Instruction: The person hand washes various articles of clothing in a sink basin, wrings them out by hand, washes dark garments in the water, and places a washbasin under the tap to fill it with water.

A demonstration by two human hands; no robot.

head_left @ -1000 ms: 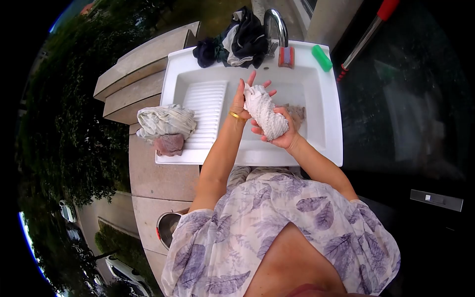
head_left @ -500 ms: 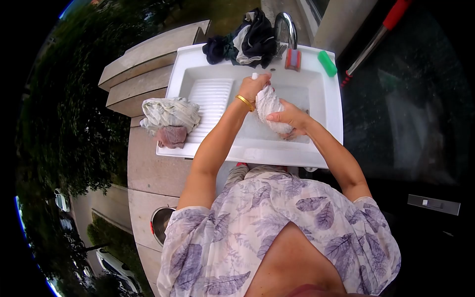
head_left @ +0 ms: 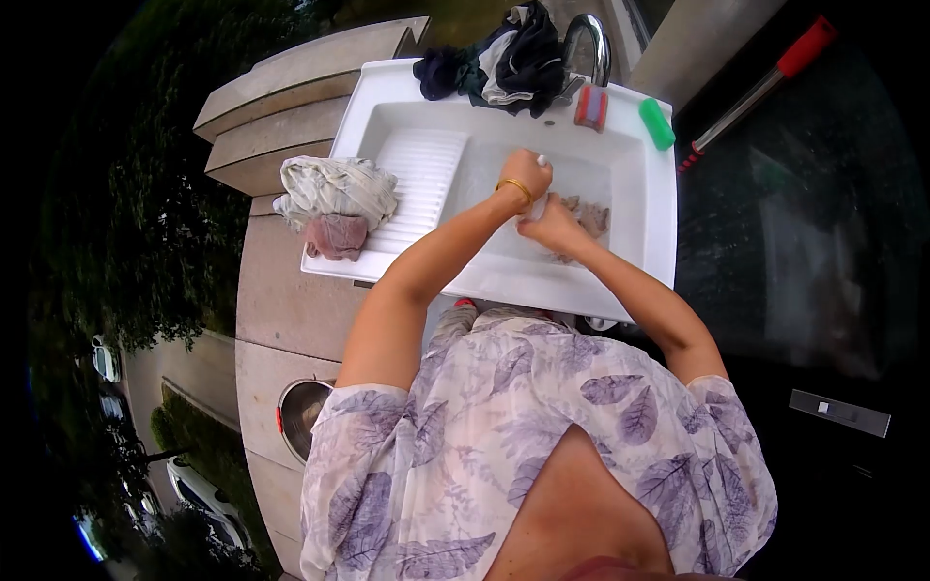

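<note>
Over the basin of the white sink [head_left: 661, 223], my left hand [head_left: 526, 174], with a gold bangle at its wrist, is closed round one end of a white cloth [head_left: 539, 206]. My right hand [head_left: 554, 227] grips the cloth just below it. Most of the cloth is hidden by my fingers and wrists. Beside my right hand, a brownish cloth [head_left: 592, 215] lies in the water of the basin.
On the sink's left side lie a whitish cloth bundle [head_left: 339, 189] and a pinkish cloth [head_left: 336, 236]. Dark clothes [head_left: 523, 63], a faucet [head_left: 593, 44], a red-and-purple block [head_left: 591, 107] and a green object [head_left: 657, 125] line the back rim. A metal pot [head_left: 302, 416] stands lower left.
From lying across both hands, the white cloth has gone into two closed fists held close together. My left hand has closed round its upper end. The view has shifted a little.
</note>
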